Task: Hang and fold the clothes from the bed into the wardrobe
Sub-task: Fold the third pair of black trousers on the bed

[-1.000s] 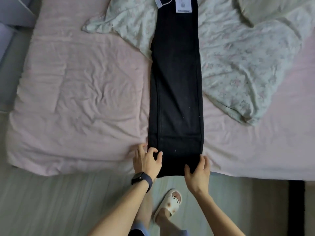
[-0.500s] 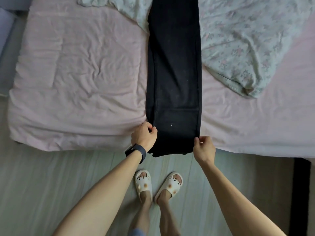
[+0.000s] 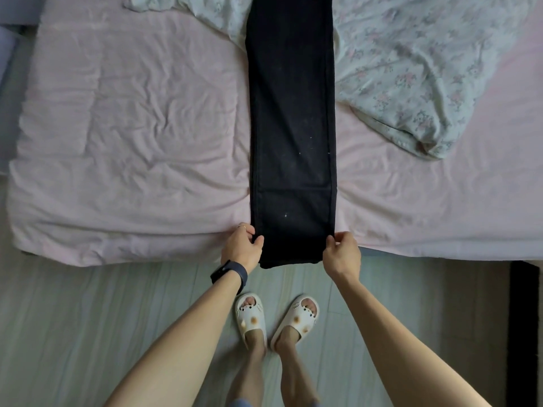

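Observation:
A pair of black trousers point(image 3: 291, 118) lies folded lengthwise as one long strip across the pink bed point(image 3: 132, 127), its hem end hanging over the near edge. My left hand point(image 3: 242, 248), with a dark watch on the wrist, pinches the left side of the hem end. My right hand point(image 3: 342, 254) pinches the right side at the same height. The waist end runs out of the top of the view.
A pale floral quilt point(image 3: 411, 71) lies crumpled on the bed to the right of the trousers and under them at the top. My feet in white slippers point(image 3: 276, 318) stand on the grey floor. A dark strip point(image 3: 524, 333) runs along the floor at far right.
My hands went from lying flat on the hem end to pinching its two sides. The view dropped towards the floor, so the tags at the waist left the frame.

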A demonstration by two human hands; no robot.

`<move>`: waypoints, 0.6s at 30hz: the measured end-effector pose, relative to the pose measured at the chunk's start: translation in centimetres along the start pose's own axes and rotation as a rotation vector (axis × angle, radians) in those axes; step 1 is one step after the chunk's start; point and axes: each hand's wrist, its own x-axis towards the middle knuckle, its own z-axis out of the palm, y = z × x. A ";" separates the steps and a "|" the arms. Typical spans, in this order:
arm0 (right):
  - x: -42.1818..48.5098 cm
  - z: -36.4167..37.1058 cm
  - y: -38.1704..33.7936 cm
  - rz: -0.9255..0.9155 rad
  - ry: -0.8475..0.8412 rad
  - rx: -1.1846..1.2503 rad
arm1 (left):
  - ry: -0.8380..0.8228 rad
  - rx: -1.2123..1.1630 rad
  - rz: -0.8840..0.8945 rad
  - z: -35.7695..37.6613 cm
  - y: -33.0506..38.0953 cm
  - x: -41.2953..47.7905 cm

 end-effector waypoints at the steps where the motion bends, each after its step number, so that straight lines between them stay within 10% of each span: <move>1: 0.0 0.0 0.2 -0.018 -0.002 0.021 | 0.006 -0.019 -0.015 0.1 -0.4 0.0; 18: -2.8 -1.1 3.8 -0.091 -0.285 -0.010 | -0.175 -0.091 0.010 1.0 -4.5 -3.6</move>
